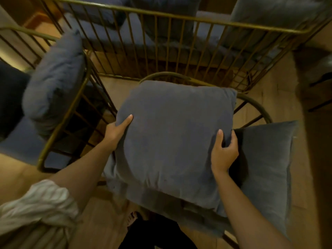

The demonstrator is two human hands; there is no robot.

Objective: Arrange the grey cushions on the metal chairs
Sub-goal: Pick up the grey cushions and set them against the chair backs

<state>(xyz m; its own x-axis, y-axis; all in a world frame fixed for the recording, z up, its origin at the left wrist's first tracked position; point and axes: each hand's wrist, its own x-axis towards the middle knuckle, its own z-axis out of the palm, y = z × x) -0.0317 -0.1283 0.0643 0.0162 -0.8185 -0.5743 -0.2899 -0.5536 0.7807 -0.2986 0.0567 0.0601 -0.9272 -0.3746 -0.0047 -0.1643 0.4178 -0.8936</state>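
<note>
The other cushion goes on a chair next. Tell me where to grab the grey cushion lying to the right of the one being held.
Take the second cushion by its near-right side edge, coming from the right. It lies tilted, and its left part is tucked under the held cushion and the right hand, so that side is blocked. The right edge is bare, and the soft filling should pinch easily.

Wooden floor (280, 97), striped white sleeve (41, 203), dark object far right (321, 90)

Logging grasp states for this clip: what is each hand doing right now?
Left hand: closed on the left edge of the cushion.
Right hand: closed on the cushion's right edge, fabric pinched.
</note>
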